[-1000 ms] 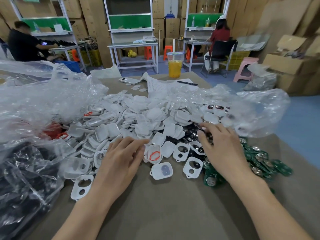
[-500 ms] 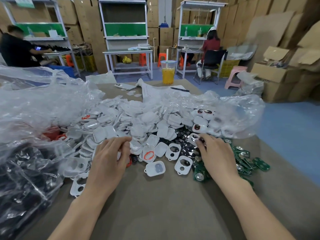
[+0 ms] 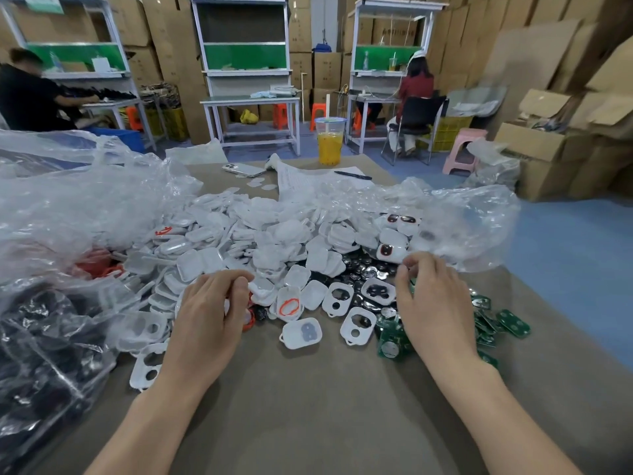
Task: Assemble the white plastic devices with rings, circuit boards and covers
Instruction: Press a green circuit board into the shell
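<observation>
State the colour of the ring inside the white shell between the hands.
The ring is orange-red; head view.

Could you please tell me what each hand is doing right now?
Left hand: fingers curled over white shells; grip cannot be told.
Right hand: fingers curled; contents cannot be told.

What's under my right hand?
Green circuit boards and shiny metal discs spread out from beneath the right hand; whatever the palm itself covers is hidden.
</observation>
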The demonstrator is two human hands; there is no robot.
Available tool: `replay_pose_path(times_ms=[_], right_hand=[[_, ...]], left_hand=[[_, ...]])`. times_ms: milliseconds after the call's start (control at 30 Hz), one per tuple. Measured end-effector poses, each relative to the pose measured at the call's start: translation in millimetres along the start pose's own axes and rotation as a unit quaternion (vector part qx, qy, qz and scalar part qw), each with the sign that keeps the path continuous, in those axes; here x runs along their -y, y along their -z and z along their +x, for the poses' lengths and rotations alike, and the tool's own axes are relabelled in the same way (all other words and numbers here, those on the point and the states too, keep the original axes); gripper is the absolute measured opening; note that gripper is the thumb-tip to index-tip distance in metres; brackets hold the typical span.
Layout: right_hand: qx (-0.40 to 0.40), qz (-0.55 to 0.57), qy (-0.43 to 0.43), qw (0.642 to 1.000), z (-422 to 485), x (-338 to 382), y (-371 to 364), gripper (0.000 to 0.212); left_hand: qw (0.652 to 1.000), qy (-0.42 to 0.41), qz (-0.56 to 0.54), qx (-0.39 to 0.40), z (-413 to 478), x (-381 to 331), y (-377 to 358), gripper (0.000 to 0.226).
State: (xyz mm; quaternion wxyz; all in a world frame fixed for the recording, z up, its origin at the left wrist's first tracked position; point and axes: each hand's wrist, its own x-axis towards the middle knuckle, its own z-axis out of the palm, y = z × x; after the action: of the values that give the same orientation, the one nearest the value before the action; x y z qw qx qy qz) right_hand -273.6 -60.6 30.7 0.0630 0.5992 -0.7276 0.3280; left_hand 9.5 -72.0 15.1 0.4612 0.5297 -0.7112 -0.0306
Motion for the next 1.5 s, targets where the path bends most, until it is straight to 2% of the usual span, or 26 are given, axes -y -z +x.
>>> replay_pose_path(times_ms=[133, 233, 400, 533, 733, 900, 1000, 1067, 1200, 1300, 1367, 1433, 1500], right_hand=[[0.089, -0.127, 0.064, 0.986, -9.3, -3.0, 7.9, 0.04], [0.141, -0.14, 0.089, 0.976, -21.2, -6.3, 5.5, 0.036], [0.074, -0.136, 0.113, 0.981, -30.1, -7.3, 2.0, 0.029], [-0.048, -0.072, 0.132, 0.988, -35.2, -6.9, 4.7, 0.023], [0.034, -0.115, 0.145, 0.982, -39.2, -12.5, 0.4, 0.036], [-0.009, -0.067, 0.182, 0.981, -39.7, -10.3, -0.2, 0.032], [-0.028, -0.009, 0.184, 0.982, -41.5, -7.7, 1.8, 0.037], [-0.047, 0.089, 0.14, 0.985, -40.4, -7.2, 8.1, 0.035], [0.0, 0.338, 0.054, 0.94, -17.3, 24.4, 22.5, 0.044], [0.024, 0.336, 0.085, 0.938, 9.2, 58.7, 19.3, 0.052], [0.048, 0.289, 0.142, 0.946, 17.5, 79.0, 11.2, 0.057], [0.023, 0.219, 0.215, 0.951, 16.5, 94.8, 1.1, 0.06], [-0.01, 0.214, 0.241, 0.947, 10.9, 105.7, -9.6, 0.054]], left_hand=[[1.0, -0.008, 0.003, -0.002, -0.6, -3.0, -1.9, 0.026], [1.0, -0.018, -0.014, -0.02, -1.4, -7.1, 0.8, 0.028], [0.997, -0.033, -0.027, -0.063, -4.1, -13.1, 4.6, 0.031], [0.996, -0.037, -0.04, -0.072, -3.7, -13.8, 4.1, 0.029], [0.991, -0.021, -0.047, -0.125, -2.4, -10.3, 3.9, 0.03], [0.991, -0.018, -0.052, -0.124, -2.9, -13.9, 6.4, 0.026], [0.991, -0.037, -0.061, -0.113, -5.3, -21.0, 6.2, 0.022], [0.992, -0.049, -0.062, -0.101, -7.7, -26.9, 4.4, 0.022], [0.992, -0.075, -0.06, -0.086, -7.8, -38.1, -1.1, 0.024], [0.992, -0.083, -0.073, -0.059, -8.1, -43.3, -2.7, 0.017], [0.991, -0.031, -0.126, -0.031, -7.7, -47.8, -3.6, 0.013], [0.975, 0.019, -0.223, 0.011, -7.1, -50.5, -6.7, 0.018], [0.954, 0.029, -0.292, 0.059, -6.1, -50.1, -9.0, 0.025]])
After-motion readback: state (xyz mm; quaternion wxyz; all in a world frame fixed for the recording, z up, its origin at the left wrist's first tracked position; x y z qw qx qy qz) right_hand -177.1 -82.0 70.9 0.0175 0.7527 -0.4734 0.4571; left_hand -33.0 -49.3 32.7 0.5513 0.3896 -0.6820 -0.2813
